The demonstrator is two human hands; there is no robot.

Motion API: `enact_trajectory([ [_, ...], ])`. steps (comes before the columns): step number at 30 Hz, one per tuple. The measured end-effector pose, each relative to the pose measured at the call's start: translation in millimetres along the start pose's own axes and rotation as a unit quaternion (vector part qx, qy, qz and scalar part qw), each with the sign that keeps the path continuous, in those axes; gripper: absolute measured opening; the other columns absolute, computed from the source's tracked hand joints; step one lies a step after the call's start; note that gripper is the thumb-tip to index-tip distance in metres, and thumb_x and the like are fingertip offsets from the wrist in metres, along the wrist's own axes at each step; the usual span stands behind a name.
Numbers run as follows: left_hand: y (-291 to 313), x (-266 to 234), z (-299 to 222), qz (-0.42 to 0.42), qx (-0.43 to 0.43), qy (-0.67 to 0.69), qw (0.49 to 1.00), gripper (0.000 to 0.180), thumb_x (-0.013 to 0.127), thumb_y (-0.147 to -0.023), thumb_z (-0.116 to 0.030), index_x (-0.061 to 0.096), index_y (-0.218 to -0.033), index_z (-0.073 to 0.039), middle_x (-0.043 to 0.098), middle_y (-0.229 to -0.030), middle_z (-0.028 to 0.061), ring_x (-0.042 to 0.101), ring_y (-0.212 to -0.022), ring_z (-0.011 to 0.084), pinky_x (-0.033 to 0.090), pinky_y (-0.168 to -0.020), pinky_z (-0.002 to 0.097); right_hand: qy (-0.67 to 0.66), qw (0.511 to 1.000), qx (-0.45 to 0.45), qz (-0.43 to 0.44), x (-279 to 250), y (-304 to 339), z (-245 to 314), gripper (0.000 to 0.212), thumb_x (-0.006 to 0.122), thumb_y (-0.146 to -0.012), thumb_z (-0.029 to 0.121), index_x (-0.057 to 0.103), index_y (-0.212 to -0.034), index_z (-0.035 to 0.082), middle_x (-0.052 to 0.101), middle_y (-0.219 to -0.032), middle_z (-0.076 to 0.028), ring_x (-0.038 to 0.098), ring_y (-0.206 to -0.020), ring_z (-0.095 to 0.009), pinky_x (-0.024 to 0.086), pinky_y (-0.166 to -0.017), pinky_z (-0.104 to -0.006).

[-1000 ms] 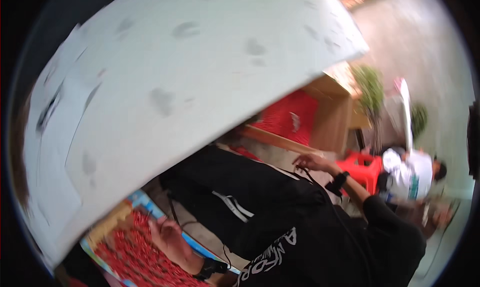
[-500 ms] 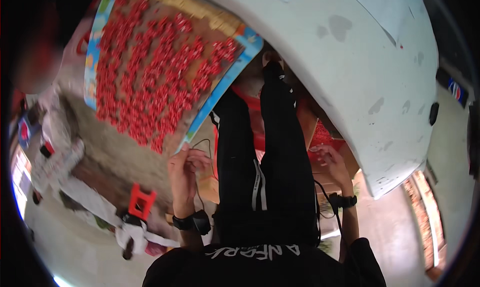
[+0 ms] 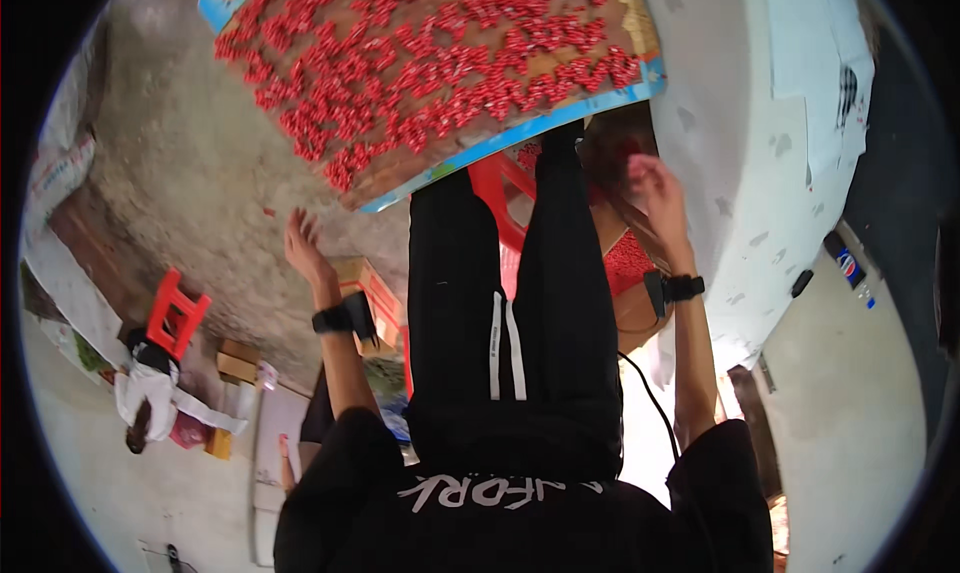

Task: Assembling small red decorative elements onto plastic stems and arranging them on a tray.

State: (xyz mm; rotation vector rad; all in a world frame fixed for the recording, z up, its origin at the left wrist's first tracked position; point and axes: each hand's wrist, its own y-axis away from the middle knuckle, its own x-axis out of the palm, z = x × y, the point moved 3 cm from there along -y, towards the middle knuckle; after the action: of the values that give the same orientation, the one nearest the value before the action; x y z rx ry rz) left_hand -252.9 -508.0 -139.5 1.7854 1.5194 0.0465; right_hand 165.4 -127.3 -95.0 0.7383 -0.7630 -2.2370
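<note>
My left hand (image 3: 307,245) is raised over the floor, left of my knees, its fingers apart and holding nothing that I can see. A small red piece (image 3: 269,213) shows just beyond its fingertips; whether it lies on the floor or is in the air, I cannot tell. My right hand (image 3: 660,198) is up beside the white table; its fingers are smeared by motion, so any held thing is hidden. Ahead of my knees is a board (image 3: 490,153) with a blue edge, covered with rows of many small red pieces (image 3: 440,68).
A box of red pieces (image 3: 628,263) stands by my right leg, and a cardboard box (image 3: 368,298) by my left forearm. The white-covered table (image 3: 710,163) runs along the right. Farther left are a red stool (image 3: 178,313) and another person (image 3: 150,403). A bottle (image 3: 850,265) lies far right.
With the view turned, the board now lies across the front instead of at left. My left hand has moved left, away from the board's edge. My right hand has risen toward the table.
</note>
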Motion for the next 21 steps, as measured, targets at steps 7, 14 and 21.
enact_trajectory([
  [7, -48.7, 45.5, -15.8, 0.074, -0.012, 0.102, 0.992, 0.057, 0.045, -0.096, -0.040, 0.043, -0.135, 0.001, 0.050, -0.135, 0.0149, 0.052, -0.119, 0.0265, 0.041, -0.100, 0.0375, 0.161, 0.973, -0.105, -0.124, -33.1, -97.0, 48.6, 0.029, 0.044, -0.095, 0.004, 0.056, -0.121, 0.002, 0.062, -0.108, -0.008, 0.059, -0.101, -0.017, 0.051, -0.084, -0.0299],
  [14, -43.6, 67.8, -30.3, 0.056, 0.004, 0.120, 0.991, 0.062, 0.044, -0.096, -0.046, 0.043, -0.135, 0.002, 0.047, -0.138, 0.0130, 0.047, -0.124, 0.0267, 0.038, -0.102, 0.0388, 0.086, 0.978, -0.119, -0.149, -33.5, -178.8, 72.8, 0.030, 0.050, -0.094, 0.012, 0.057, -0.121, 0.001, 0.065, -0.108, -0.009, 0.060, -0.099, -0.016, 0.045, -0.090, -0.0277],
  [21, -44.0, 61.7, -25.4, 0.008, 0.080, 0.015, 0.997, 0.059, 0.046, -0.094, -0.047, 0.051, -0.128, 0.001, 0.050, -0.133, 0.0116, 0.048, -0.120, 0.0222, 0.038, -0.100, 0.0366, 0.116, 0.981, -0.112, -0.105, -12.6, -215.8, 104.6, 0.037, 0.046, -0.097, 0.024, 0.056, -0.123, -0.001, 0.064, -0.109, -0.011, 0.060, -0.099, -0.017, 0.047, -0.086, -0.0281],
])
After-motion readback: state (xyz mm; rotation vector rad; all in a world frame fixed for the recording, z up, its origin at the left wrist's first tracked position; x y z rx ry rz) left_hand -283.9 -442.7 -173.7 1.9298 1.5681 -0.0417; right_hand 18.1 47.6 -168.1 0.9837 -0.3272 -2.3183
